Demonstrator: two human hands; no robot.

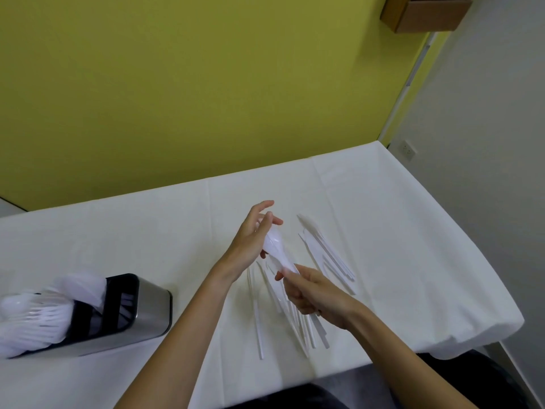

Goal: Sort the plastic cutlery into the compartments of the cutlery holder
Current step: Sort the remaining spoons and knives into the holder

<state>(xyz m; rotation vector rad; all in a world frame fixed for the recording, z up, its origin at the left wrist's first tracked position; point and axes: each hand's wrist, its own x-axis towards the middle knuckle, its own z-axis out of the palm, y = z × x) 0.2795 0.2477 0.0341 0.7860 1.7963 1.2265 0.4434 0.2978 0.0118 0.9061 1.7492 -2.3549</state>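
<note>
My left hand (pixel 250 240) and right hand (pixel 312 296) grip spoons (pixel 274 249), aligning them for the cutlery holder (pixel 147 308) at eight o'clock.

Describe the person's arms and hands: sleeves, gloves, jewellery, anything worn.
Nothing is worn on either. The left forearm and right forearm are bare as far as the picture shows, with no sleeve in view. The left hand and right hand have no gloves, and no ring, watch or bracelet shows at the fingers or wrists.
</note>
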